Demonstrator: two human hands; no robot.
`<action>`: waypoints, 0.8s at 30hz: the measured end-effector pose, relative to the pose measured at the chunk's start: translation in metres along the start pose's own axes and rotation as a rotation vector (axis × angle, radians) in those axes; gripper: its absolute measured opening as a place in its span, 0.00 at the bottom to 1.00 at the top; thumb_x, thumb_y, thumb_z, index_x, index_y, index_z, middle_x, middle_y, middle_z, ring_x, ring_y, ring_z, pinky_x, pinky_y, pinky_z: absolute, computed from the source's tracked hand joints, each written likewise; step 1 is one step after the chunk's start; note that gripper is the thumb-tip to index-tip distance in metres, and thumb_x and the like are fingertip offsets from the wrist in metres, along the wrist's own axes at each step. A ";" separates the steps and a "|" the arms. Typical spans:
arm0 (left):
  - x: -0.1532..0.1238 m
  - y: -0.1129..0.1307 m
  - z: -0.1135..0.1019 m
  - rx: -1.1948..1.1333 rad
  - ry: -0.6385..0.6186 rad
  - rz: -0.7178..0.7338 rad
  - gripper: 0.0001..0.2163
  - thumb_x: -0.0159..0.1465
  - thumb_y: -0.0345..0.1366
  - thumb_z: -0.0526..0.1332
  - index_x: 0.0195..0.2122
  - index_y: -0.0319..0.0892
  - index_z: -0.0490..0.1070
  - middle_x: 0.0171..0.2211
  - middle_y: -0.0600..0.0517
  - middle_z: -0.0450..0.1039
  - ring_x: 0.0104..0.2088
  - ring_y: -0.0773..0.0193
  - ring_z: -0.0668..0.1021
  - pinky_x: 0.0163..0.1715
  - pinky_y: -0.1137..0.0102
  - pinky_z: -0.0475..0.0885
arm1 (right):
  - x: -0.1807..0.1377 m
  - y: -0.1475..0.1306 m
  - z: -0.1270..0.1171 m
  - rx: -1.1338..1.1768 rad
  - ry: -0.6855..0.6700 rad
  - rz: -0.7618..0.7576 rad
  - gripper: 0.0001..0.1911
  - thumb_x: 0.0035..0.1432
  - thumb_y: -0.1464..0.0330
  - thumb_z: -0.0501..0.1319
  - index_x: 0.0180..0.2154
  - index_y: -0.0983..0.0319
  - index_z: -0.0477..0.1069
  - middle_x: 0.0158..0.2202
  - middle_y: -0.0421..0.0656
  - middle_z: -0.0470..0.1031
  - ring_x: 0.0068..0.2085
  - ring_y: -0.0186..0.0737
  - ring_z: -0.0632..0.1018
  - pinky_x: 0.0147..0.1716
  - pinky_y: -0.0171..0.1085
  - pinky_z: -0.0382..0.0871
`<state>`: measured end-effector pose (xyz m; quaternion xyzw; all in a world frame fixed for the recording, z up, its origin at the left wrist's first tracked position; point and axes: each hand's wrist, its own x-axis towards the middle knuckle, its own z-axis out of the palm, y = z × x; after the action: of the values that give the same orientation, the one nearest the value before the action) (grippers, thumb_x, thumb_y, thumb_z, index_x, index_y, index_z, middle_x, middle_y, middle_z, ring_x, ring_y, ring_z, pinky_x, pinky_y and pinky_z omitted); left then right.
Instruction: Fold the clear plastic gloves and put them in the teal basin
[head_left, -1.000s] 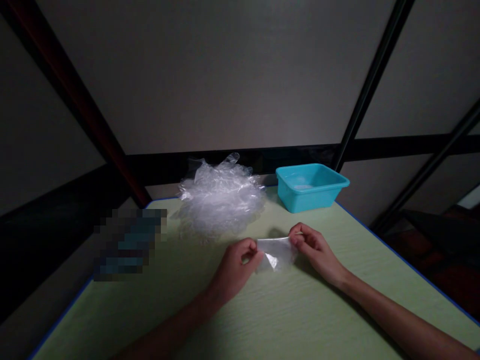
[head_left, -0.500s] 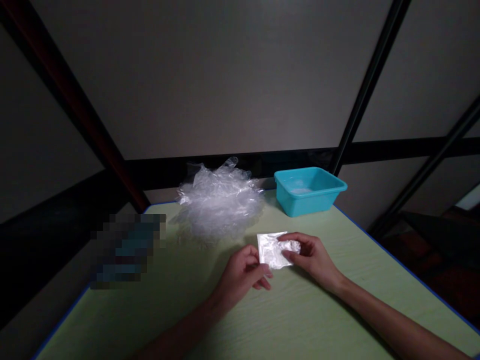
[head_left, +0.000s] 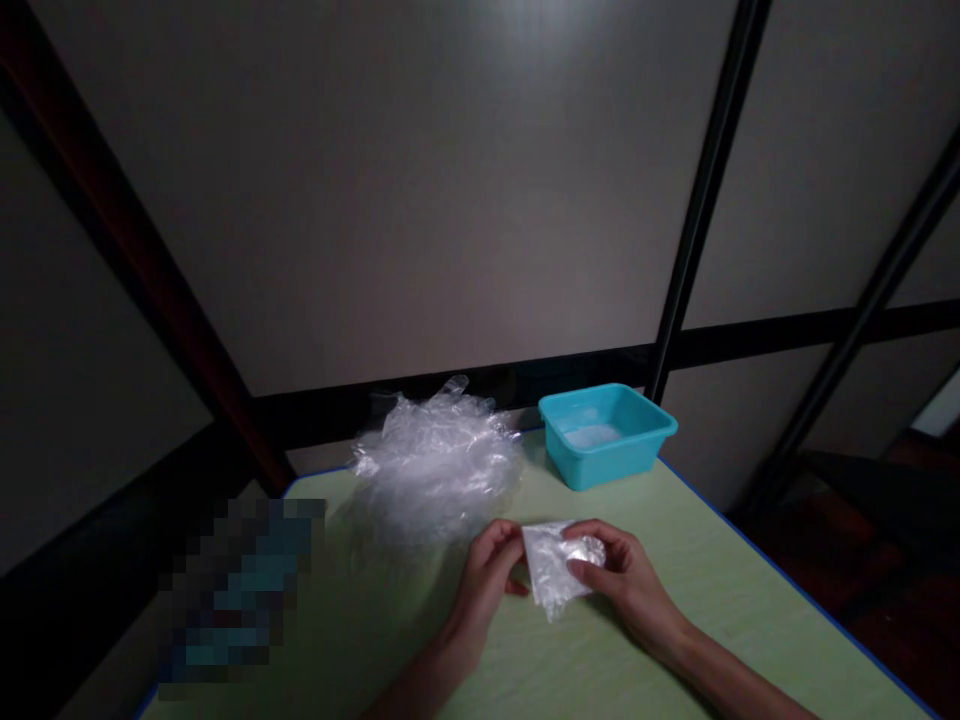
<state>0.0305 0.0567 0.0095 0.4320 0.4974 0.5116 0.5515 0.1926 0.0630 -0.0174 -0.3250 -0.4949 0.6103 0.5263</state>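
Observation:
A small squarish bundle of thin clear plastic, which looks like a folded disposable glove (head_left: 551,565), is between my two hands above the table. My right hand (head_left: 626,570) pinches its right side, thumb in front and fingers over the top. At its upper left edge, my left hand (head_left: 491,570) has thumb and index finger closed on the plastic, the other fingers curled behind. A crumpled end hangs from the bundle's lower edge. Beyond my left hand lies a loose heap of clear plastic gloves (head_left: 439,465), some finger shapes sticking up.
A turquoise plastic basin (head_left: 607,462) stands at the table's back right, with something whitish and clear in it. The pale green table (head_left: 720,590) has a blue edge. A blurred-out object (head_left: 247,590) is at the left. Panelled doors (head_left: 465,200) rise behind.
My view has tilted up, so the table sits lower. My left thumb and fingers have closed at the bundle's upper left edge, and a crumpled end now hangs from its bottom.

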 end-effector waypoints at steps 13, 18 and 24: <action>0.096 0.020 0.051 -0.107 0.070 0.033 0.16 0.44 0.45 0.64 0.29 0.40 0.65 0.28 0.52 0.68 0.29 0.66 0.72 0.24 0.75 0.63 | 0.002 -0.023 -0.007 -0.032 0.026 0.017 0.13 0.41 0.65 0.67 0.32 0.61 0.72 0.27 0.40 0.70 0.26 0.32 0.67 0.24 0.31 0.58; 0.113 0.015 0.066 -0.129 0.065 0.010 0.14 0.45 0.41 0.65 0.27 0.40 0.64 0.25 0.54 0.66 0.26 0.67 0.70 0.23 0.75 0.62 | 0.017 -0.058 -0.027 -0.145 0.042 0.011 0.11 0.42 0.65 0.67 0.31 0.59 0.72 0.29 0.40 0.71 0.27 0.33 0.68 0.25 0.31 0.60; 0.115 0.016 0.071 -0.213 -0.010 0.021 0.08 0.47 0.35 0.62 0.25 0.41 0.62 0.25 0.55 0.66 0.28 0.67 0.70 0.28 0.74 0.64 | 0.032 -0.079 -0.052 -0.215 0.115 -0.017 0.10 0.45 0.66 0.66 0.34 0.58 0.72 0.29 0.39 0.71 0.27 0.31 0.69 0.25 0.30 0.62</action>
<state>0.0967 0.1747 0.0219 0.3786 0.4331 0.5652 0.5913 0.2576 0.1042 0.0459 -0.4097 -0.5291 0.5297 0.5211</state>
